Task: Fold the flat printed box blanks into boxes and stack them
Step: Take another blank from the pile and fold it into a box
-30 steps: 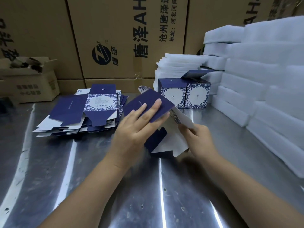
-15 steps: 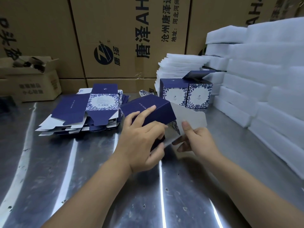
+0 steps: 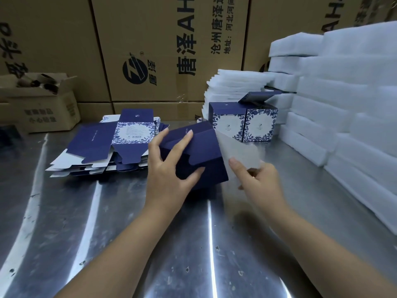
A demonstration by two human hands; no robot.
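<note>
A half-folded navy box blank (image 3: 206, 151) sits in the middle of the steel table, its dark panels standing up into a box shape. My left hand (image 3: 169, 168) grips its left side, fingers spread over the top panels and thumb on the front. My right hand (image 3: 257, 179) pinches the blurred white flap (image 3: 238, 147) on the blank's right side. A pile of flat printed blanks (image 3: 111, 145) lies at the left. Two folded boxes (image 3: 242, 123) stand side by side behind, the right one with its lid up.
White foam pads (image 3: 343, 108) are stacked along the right and back right. Big brown cartons (image 3: 161, 50) wall off the back. A small open carton (image 3: 40, 104) sits at the far left. The steel table (image 3: 193, 244) extends toward me.
The blank has gone from a loose flat sheet to a raised box shape under my left hand. My right hand has swung the white flap up and outward on the right.
</note>
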